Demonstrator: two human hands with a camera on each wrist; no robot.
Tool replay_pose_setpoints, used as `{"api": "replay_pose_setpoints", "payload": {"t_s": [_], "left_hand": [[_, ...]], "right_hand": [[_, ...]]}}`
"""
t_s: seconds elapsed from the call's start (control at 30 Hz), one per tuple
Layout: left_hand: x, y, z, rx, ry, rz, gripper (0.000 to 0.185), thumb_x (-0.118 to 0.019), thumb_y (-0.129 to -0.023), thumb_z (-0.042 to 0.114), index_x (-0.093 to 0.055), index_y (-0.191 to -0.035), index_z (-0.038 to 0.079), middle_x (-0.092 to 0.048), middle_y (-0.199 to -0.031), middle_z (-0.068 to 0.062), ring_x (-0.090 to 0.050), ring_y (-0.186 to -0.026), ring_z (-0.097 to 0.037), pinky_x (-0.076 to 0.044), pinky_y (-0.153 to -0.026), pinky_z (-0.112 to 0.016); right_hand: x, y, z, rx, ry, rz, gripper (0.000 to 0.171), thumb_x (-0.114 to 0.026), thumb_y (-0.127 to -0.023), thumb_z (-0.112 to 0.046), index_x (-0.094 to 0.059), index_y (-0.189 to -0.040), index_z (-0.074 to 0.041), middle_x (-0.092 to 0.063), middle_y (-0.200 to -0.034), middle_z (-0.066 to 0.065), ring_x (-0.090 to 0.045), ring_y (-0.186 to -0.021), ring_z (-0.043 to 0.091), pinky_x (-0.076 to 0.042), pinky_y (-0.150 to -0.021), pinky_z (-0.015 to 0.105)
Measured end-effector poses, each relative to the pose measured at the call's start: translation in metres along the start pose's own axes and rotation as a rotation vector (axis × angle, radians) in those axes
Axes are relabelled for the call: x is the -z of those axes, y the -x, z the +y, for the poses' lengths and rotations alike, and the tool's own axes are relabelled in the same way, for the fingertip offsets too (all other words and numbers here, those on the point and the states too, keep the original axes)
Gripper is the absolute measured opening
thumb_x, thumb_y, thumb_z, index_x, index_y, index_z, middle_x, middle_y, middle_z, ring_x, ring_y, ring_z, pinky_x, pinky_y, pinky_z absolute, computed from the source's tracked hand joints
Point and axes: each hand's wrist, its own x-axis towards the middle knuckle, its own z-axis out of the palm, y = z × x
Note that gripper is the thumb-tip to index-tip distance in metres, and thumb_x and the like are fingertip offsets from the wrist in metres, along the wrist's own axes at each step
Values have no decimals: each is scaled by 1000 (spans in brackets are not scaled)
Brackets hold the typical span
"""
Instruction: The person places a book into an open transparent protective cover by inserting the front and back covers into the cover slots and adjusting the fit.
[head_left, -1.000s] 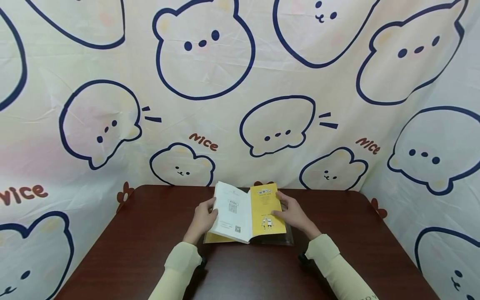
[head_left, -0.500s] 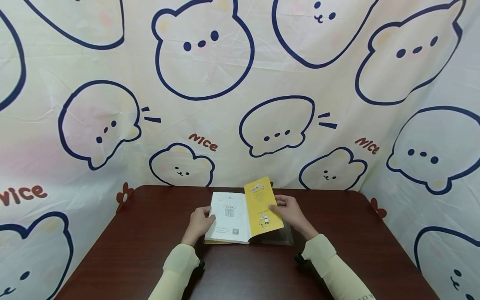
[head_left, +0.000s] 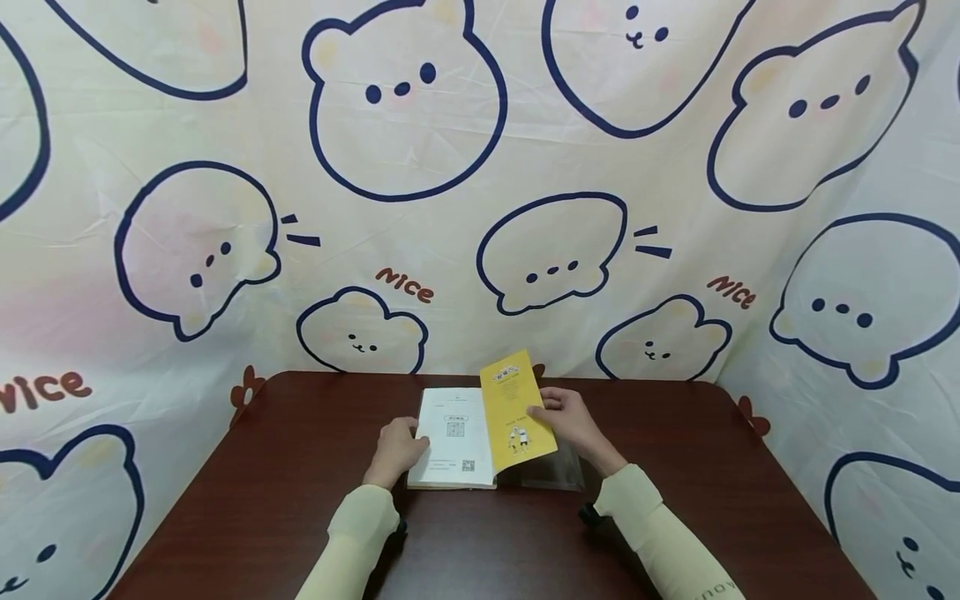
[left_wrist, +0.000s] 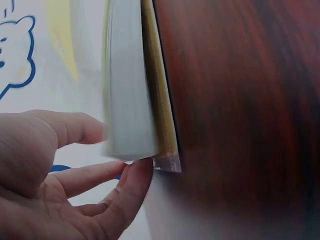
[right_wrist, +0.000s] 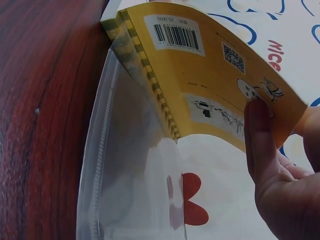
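A book lies open near the table's far edge, its white page to the left. Its yellow cover is lifted at a slant on the right. My left hand grips the book's left edge, thumb over the page. In the left wrist view its fingertips meet the corner of the thick page block. My right hand pinches the yellow cover by its outer edge; a barcode shows on the cover's outer face. Beneath it a clear plastic book jacket spreads over the table, partly hidden in the head view.
The dark brown wooden table stretches out on both sides of the book. Behind it hangs a pale cloth printed with cartoon heads, which also runs along both sides.
The book's left part has come down flatter toward the table. The yellow cover has tilted up and shifted left, my right hand moving with it. My left hand has moved slightly lower.
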Motion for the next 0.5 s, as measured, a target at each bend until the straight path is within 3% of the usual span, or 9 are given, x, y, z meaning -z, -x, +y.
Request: {"api": "replay_pose_setpoints", "payload": {"t_s": [0.1,0.2,0.27,0.33,0.43,0.5], "left_hand": [[1,2,2,-16,-54,2,13,-67,-90,8,-69,-90,-5,-63,-78,-17,-57,-65,-26,-47,-54,-34],[2,2,5,-32,-119,25,12,-67,-91,10,-67,-85,-1,-58,-73,-11,-52,-61,-22,-41,-51,-32],[1,2,8,-64,-158,53,14,-68,-91,11,-70,-95,-3,-63,-84,-14,-59,-71,-25,-49,-57,-38],[1,0,14,-116,-163,69,26,-69,-92,12,-70,-112,-4,-66,-105,-19,-65,-91,-30,-56,-74,-46],[0,-2,26,-185,-106,52,46,-70,-94,16,-61,-133,-5,-60,-132,-25,-60,-121,-39,-51,-99,-55],[0,-3,36,-208,-48,26,53,-70,-94,19,-56,-140,-4,-54,-142,-24,-53,-132,-40,-46,-107,-55]], "right_hand": [[-2,0,-1,-9,-3,-6,35,-68,-96,-10,-62,-129,1,-76,-103,17,-77,-84,28,-62,-69,36],[-4,0,-2,-20,-16,-21,36,-68,-97,-12,-62,-131,-1,-76,-104,16,-77,-86,28,-62,-70,36],[-5,0,-4,-21,-19,-27,36,-68,-98,-15,-62,-131,-2,-76,-105,16,-77,-87,28,-62,-72,36],[-7,0,-5,-7,-21,-33,37,-67,-99,-18,-62,-131,0,-75,-106,17,-76,-88,28,-62,-72,36],[-10,-1,-7,1,-33,-44,36,-63,-102,-21,-62,-130,1,-75,-108,17,-76,-89,27,-62,-71,35],[-13,-3,-9,2,-45,-66,36,-60,-104,-21,-60,-131,3,-74,-110,19,-76,-90,27,-62,-71,35]]}}
